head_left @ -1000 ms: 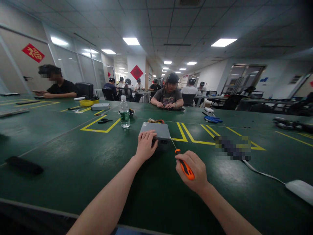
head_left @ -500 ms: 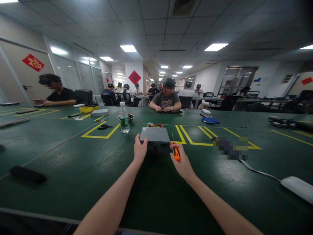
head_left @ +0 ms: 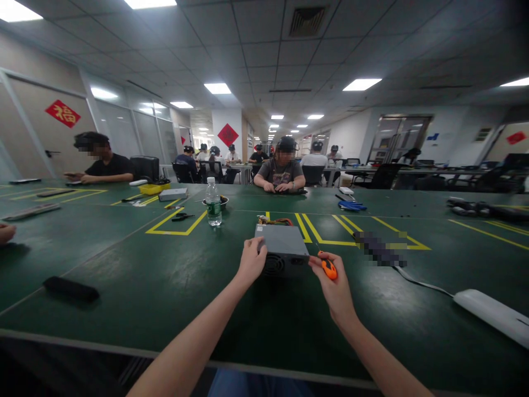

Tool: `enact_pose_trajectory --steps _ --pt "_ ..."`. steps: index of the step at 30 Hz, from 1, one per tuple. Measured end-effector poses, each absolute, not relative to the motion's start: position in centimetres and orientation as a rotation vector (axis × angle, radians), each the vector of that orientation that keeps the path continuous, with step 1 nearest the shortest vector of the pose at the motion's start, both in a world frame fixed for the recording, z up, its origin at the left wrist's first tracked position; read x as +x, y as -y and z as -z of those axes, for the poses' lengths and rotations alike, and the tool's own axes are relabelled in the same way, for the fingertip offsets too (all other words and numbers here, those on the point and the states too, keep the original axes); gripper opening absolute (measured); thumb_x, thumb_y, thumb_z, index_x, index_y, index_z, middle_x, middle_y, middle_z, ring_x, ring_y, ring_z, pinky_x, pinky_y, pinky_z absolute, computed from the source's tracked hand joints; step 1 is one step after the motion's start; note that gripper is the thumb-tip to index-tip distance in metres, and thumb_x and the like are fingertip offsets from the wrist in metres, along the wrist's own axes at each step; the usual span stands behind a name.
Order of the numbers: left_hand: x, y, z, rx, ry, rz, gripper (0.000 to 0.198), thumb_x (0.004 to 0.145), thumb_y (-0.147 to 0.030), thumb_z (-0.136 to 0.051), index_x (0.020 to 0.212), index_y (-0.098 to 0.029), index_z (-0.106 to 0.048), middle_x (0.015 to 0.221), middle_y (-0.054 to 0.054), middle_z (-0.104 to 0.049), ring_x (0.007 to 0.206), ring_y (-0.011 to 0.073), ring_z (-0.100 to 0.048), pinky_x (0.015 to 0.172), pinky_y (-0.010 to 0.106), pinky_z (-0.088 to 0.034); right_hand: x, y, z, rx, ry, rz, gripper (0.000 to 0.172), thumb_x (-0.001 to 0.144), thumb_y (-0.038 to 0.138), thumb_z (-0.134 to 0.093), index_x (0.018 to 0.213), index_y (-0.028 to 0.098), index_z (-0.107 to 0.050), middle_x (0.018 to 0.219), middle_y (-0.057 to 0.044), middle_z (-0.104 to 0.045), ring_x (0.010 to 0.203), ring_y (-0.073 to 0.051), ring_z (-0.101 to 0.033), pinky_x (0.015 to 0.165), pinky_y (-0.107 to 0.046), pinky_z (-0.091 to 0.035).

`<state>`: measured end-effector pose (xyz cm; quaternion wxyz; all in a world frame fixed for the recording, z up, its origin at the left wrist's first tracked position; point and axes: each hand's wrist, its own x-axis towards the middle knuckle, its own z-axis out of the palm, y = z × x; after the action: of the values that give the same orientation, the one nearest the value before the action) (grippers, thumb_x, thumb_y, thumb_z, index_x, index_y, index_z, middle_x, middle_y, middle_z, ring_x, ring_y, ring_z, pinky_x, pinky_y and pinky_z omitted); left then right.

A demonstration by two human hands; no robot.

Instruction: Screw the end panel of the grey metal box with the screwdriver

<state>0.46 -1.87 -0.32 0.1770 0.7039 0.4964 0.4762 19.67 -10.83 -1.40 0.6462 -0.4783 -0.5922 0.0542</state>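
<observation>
In front of me on the green table is a grey computer power supply (head_left: 283, 241), with its fan grille and socket side towards me. Coloured cables (head_left: 275, 221) come out at its far side. My left hand (head_left: 253, 259) grips its left front corner, thumb on the top. At the right front corner, the fingertips of my right hand (head_left: 334, 278) touch the case. That hand also holds a screwdriver (head_left: 329, 268) with an orange and black handle, its thin shaft pointing away from me.
A water bottle (head_left: 214, 205) stands beyond my left hand, beside a bowl (head_left: 223, 202) and black pliers (head_left: 182, 217). A black bar-shaped thing (head_left: 71, 289) lies at left. On the right are a white power strip (head_left: 491, 314) and blue gloves (head_left: 351, 205). A person (head_left: 283, 171) sits opposite.
The power supply has shifted right and turned slightly, with both hands moving along with it. Another person's hand has come into view at the left edge. The view has tilted down a little.
</observation>
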Motion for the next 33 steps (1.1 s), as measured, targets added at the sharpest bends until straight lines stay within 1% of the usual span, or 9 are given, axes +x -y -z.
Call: enact_pose_trajectory --steps 6,9,12,14,17,19,25,28,33 --pt "-0.5 2.1 0.7 2.098 -1.46 -1.331 0.036 0.089 -0.028 -0.034 0.117 -0.016 -0.052 0.124 0.012 -0.051 0.123 0.0205 -0.041 0.102 0.038 -0.035 17.0 10.7 0.8 -1.131 1.192 -0.321 0.025 0.08 0.031 -0.054 0.102 0.023 -0.044 0.1 -0.006 -0.063 0.095 -0.021 -0.062 0.08 -0.037 -0.049" --pt "-0.5 3.5 0.7 2.173 -1.537 -1.372 0.038 0.09 -0.031 -0.032 0.121 -0.016 -0.049 0.136 0.013 -0.04 0.128 0.0223 -0.035 0.103 0.04 -0.033 16.3 11.6 0.0 -1.139 1.184 -0.349 0.026 0.077 0.036 -0.057 0.098 0.022 -0.049 0.102 -0.006 -0.062 0.095 -0.022 -0.061 0.082 -0.038 -0.047" --pt "0.0 5.4 0.2 2.553 -1.575 -1.448 0.035 0.088 -0.034 -0.041 0.119 -0.021 -0.05 0.145 0.009 -0.026 0.134 0.0277 -0.021 0.108 0.052 -0.016 15.9 13.8 -0.6 -1.132 1.173 -0.33 0.029 0.08 0.038 -0.054 0.104 0.022 -0.05 0.103 -0.006 -0.061 0.098 -0.021 -0.059 0.086 -0.038 -0.045" --pt "0.6 6.1 -0.1 2.814 -1.418 -1.363 0.033 0.088 -0.031 -0.041 0.119 -0.024 -0.049 0.141 0.006 -0.035 0.132 0.0243 -0.026 0.109 0.052 -0.012 15.6 15.6 -0.5 -1.135 1.21 -0.253 0.029 0.082 0.037 -0.051 0.107 0.021 -0.051 0.1 -0.007 -0.061 0.091 -0.02 -0.06 0.083 -0.037 -0.046" --pt "1.3 6.2 -0.3 2.883 -1.318 -1.262 0.035 0.088 -0.025 -0.042 0.123 -0.022 -0.045 0.129 0.006 -0.05 0.122 0.0194 -0.041 0.106 0.042 -0.027 14.9 17.9 0.4 -1.113 1.394 0.023 0.023 0.083 0.029 -0.05 0.104 0.021 -0.055 0.098 -0.006 -0.06 0.087 -0.019 -0.059 0.077 -0.034 -0.047" --pt "1.6 5.9 -0.1 2.853 -1.332 -1.268 0.036 0.086 -0.022 -0.046 0.121 -0.024 -0.045 0.126 0.004 -0.052 0.12 0.0202 -0.043 0.101 0.041 -0.033 14.6 18.7 1.1 -1.113 1.479 0.17 0.027 0.082 0.024 -0.051 0.109 0.02 -0.051 0.097 -0.007 -0.06 0.084 -0.018 -0.059 0.074 -0.032 -0.048" --pt "1.5 4.2 0.1 2.793 -1.317 -1.327 0.035 0.083 -0.02 -0.051 0.117 -0.025 -0.048 0.124 0.003 -0.054 0.117 0.0202 -0.045 0.097 0.039 -0.034 15.1 17.8 0.4 -1.16 1.665 0.243 0.016 0.082 0.02 -0.047 0.098 0.019 -0.049 0.082 -0.004 -0.059 0.073 -0.016 -0.058 0.067 -0.029 -0.048" --pt "1.6 2.8 -0.2 2.761 -1.34 -1.341 0.033 0.082 -0.021 -0.052 0.115 -0.025 -0.05 0.123 0.003 -0.054 0.116 0.0195 -0.045 0.097 0.038 -0.034 16.0 16.0 -1.2 -1.17 1.779 0.334 0.013 0.081 0.022 -0.048 0.094 0.019 -0.05 0.081 -0.005 -0.06 0.071 -0.017 -0.057 0.066 -0.03 -0.045" --pt "1.9 0.8 0.0 2.726 -1.365 -1.37 0.033 0.081 -0.019 -0.053 0.114 -0.024 -0.05 0.121 0.004 -0.056 0.115 0.0196 -0.047 0.096 0.039 -0.034 17.5 12.5 -2.7 -1.048 2.067 0.569 0.011 0.079 0.023 -0.049 0.086 0.016 -0.053 0.069 -0.003 -0.057 0.06 -0.015 -0.051 0.058 -0.028 -0.039"
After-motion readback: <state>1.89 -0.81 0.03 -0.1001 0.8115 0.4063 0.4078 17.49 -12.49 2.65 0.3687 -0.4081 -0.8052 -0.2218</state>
